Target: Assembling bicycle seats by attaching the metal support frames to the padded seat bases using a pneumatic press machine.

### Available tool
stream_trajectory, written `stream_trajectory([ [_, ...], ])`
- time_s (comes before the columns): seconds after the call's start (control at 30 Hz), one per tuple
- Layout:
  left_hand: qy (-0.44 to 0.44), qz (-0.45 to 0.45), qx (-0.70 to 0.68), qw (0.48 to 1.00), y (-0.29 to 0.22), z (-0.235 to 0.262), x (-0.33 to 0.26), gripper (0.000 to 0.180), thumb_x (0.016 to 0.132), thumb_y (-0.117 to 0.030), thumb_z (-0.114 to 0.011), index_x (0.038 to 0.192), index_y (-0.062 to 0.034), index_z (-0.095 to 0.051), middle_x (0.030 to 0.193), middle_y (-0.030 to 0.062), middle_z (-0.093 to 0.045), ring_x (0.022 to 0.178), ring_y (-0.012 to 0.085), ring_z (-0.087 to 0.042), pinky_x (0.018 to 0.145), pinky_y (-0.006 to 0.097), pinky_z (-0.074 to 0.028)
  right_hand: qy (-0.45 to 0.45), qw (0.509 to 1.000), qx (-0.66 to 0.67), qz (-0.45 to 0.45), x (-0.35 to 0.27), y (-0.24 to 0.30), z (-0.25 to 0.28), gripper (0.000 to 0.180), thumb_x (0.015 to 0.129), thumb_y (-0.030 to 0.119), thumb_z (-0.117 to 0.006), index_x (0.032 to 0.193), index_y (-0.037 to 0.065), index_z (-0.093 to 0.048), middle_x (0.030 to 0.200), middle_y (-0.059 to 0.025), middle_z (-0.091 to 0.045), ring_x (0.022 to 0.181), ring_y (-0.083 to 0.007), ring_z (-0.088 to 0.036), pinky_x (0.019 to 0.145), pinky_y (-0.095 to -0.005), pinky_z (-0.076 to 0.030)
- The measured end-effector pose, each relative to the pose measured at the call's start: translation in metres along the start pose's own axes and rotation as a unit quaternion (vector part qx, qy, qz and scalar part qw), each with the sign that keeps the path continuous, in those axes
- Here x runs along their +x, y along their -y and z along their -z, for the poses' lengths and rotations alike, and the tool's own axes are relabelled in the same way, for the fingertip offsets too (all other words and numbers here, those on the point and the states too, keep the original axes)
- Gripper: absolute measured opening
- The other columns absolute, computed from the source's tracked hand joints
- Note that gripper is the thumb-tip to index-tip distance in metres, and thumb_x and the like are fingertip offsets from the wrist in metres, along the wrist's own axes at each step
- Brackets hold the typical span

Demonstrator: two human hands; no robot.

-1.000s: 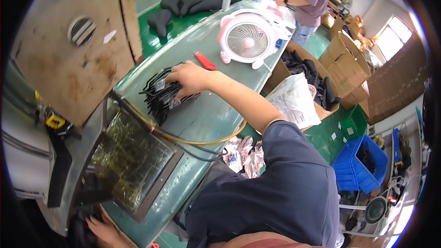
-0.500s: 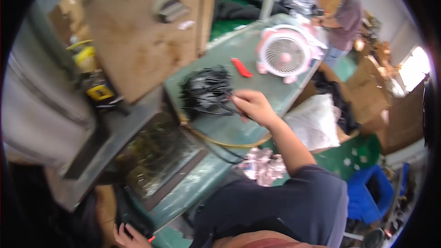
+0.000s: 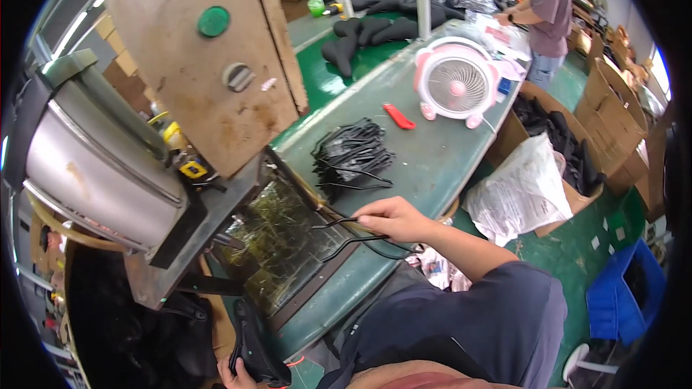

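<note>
My right hand (image 3: 393,217) pinches a thin black bent wire piece (image 3: 344,233) and holds it over the edge of the machine's flat shiny plate (image 3: 277,245). A pile of the same black wire pieces (image 3: 353,155) lies on the green table (image 3: 432,166) just beyond the hand. Only part of my left hand (image 3: 232,373) shows at the lower edge. It touches a black padded part (image 3: 256,346) below the plate, and its grip is unclear.
A worn brown machine head (image 3: 194,65) with a green button hangs over the plate, beside a steel cylinder (image 3: 94,166). A pink fan (image 3: 455,83) and a red cutter (image 3: 398,116) sit further along the table. A person (image 3: 548,7) stands at the far end, with cardboard boxes (image 3: 613,101), a white bag (image 3: 526,187) and a blue crate (image 3: 634,288) to the right.
My right hand has come back from the wire pile toward the machine plate, now holding a wire piece. My head has turned, shifting the view.
</note>
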State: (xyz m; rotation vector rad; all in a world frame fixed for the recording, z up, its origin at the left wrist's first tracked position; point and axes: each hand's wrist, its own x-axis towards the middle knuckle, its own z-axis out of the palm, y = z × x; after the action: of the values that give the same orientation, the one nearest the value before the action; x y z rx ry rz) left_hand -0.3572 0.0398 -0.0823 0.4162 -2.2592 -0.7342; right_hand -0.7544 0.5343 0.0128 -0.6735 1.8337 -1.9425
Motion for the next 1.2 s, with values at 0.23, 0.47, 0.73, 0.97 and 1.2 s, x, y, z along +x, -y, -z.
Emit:
stream_trajectory([
  [0.23,0.133,-0.074,0.024,0.988,-0.148,-0.156,0.101,0.027,0.092,-0.009,-0.082,0.117,0.0008,-0.076,0.115,0.0183,-0.075,0.109,0.0372,-0.070,0.098,0.043,-0.055,0.122,0.983,-0.082,0.112,0.034,-0.019,-0.080,0.021,0.104,0.015,-0.077,0.119,0.001,-0.080,0.110,-0.0142,-0.082,0.095,-0.0211,-0.077,0.084,-0.0349,-0.061],
  [0.47,-0.015,0.171,-0.167,0.971,-0.135,-0.186,0.061,0.038,0.098,-0.022,-0.085,0.127,-0.0012,-0.072,0.125,0.0111,-0.075,0.116,0.0231,-0.070,0.103,0.035,-0.053,0.156,0.954,-0.188,0.172,0.005,-0.045,-0.097,0.017,0.099,0.001,-0.077,0.115,0.000,-0.082,0.096,-0.0120,-0.079,0.077,-0.0194,-0.070,0.070,-0.0313,-0.055],
  [0.73,-0.111,0.129,-0.230,0.958,-0.132,-0.210,0.052,0.030,0.117,-0.015,-0.051,0.120,0.0045,-0.074,0.118,0.0094,-0.078,0.098,0.0128,-0.065,0.093,0.027,-0.050,0.152,0.925,-0.272,0.219,0.026,-0.061,-0.121,0.019,0.091,0.008,-0.084,0.110,0.008,-0.086,0.067,-0.0061,-0.060,0.057,-0.0210,-0.059,0.054,-0.0360,-0.048],
  [0.97,-0.120,0.143,-0.216,0.958,-0.133,-0.214,0.056,0.033,0.118,-0.015,-0.050,0.119,0.0061,-0.075,0.114,0.0092,-0.080,0.090,0.0110,-0.062,0.087,0.026,-0.050,0.201,0.885,-0.307,0.287,0.048,-0.055,-0.126,0.017,0.090,0.013,-0.084,0.107,0.013,-0.085,0.068,-0.0037,-0.060,0.059,-0.0234,-0.063,0.053,-0.0378,-0.050],
  [1.2,-0.090,0.090,-0.182,0.975,-0.122,-0.213,0.056,0.046,0.122,-0.026,-0.042,0.120,0.0082,-0.073,0.118,0.0150,-0.080,0.104,0.0161,-0.070,0.099,0.030,-0.054,0.215,0.847,-0.316,0.369,0.063,-0.053,-0.141,0.015,0.089,0.017,-0.083,0.103,0.017,-0.084,0.072,-0.0009,-0.062,0.061,-0.0252,-0.066,0.053,-0.0391,-0.051],
])
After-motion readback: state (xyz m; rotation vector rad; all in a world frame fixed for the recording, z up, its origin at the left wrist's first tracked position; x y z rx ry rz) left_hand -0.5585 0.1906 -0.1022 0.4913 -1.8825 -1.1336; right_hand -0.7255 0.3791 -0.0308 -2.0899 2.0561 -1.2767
